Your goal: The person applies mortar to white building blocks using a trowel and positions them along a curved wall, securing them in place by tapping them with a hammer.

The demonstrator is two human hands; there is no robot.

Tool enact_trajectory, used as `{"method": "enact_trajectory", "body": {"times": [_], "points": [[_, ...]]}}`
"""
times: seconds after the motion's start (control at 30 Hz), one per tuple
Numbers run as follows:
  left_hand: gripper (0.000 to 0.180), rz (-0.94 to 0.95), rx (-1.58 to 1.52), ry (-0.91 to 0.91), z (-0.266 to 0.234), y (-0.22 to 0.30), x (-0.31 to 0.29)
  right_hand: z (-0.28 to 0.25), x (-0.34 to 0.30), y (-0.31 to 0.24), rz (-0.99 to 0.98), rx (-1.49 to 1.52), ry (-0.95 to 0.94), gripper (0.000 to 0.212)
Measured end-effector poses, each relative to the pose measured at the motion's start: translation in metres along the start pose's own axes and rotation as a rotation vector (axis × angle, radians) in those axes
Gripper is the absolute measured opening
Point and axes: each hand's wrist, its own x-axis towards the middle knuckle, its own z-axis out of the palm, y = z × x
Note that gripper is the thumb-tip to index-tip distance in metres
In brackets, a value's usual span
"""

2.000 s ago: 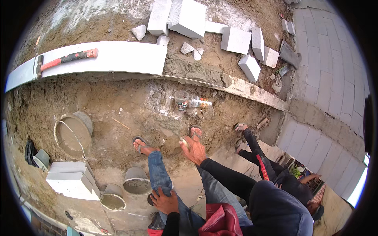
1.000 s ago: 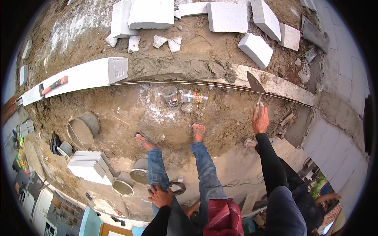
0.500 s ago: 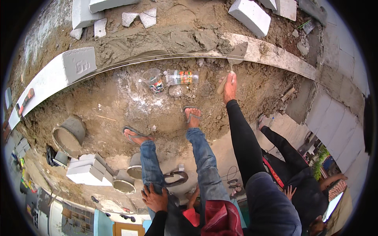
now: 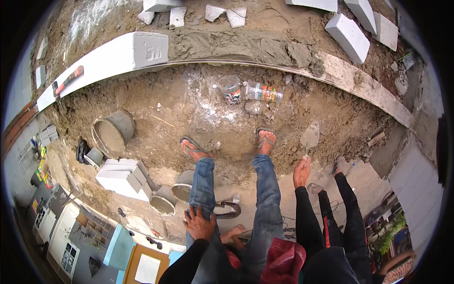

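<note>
My right hand [image 4: 301, 171] is closed round the handle of a pointed trowel [image 4: 310, 135]. The mortar-smeared blade points away from me, above the soil right of my right foot. Spread over my left knee, my left hand [image 4: 199, 223] holds nothing. Beyond my feet, a bed of wet grey mortar [image 4: 236, 46] runs along the wall line. A white block [image 4: 150, 49] stands at its left end, and a pale strip [image 4: 350, 78] continues to its right. A taut string [image 4: 246, 62] follows the near edge.
A red-handled tool [image 4: 69, 81] lies on the white blocks. Two clear plastic cups [image 4: 230, 90] lie on the soil. At left are a large bucket [image 4: 125, 128], stacked white blocks [image 4: 118, 179] and smaller buckets [image 4: 163, 201]. Loose blocks [image 4: 347, 38] lie beyond the wall line. Another person's legs [image 4: 352, 203] are at right.
My right hand has drawn the trowel back from the wall line toward me. My left hand stays on my knee. The view has shifted left, and the other person's legs show more.
</note>
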Motion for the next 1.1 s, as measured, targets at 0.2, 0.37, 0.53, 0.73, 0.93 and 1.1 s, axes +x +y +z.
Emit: {"method": "enact_trajectory", "body": {"times": [0.2, 0.37, 0.53, 0.73, 0.93, 1.1], "points": [[0.07, -0.042, -0.07, -0.028, -0.003, -0.019, 0.004, 0.003, -0.022, -0.131, -0.471, -0.31, -0.316, 0.038], [0.07, -0.053, -0.167, -0.014, 0.001, -0.041, 0.012, 0.076, -0.051, -0.25, -0.77, -0.4, -0.513, 0.039], [0.068, -0.05, -0.274, -0.006, 0.001, -0.069, 0.014, 0.2, -0.086, -0.365, -0.922, -0.575, -0.586, 0.043], [0.067, -0.071, -0.419, -0.054, -0.008, -0.098, 0.028, 0.363, -0.153, -0.468, -1.115, -0.528, -0.532, 0.05], [0.066, -0.076, -0.589, -0.036, -0.005, -0.124, 0.041, 0.468, -0.185, -0.546, -1.059, -0.479, -0.479, 0.058], [0.064, -0.092, -0.605, -0.032, -0.012, -0.14, 0.049, 0.488, -0.198, -0.565, -1.104, -0.355, -0.397, 0.058]]}}
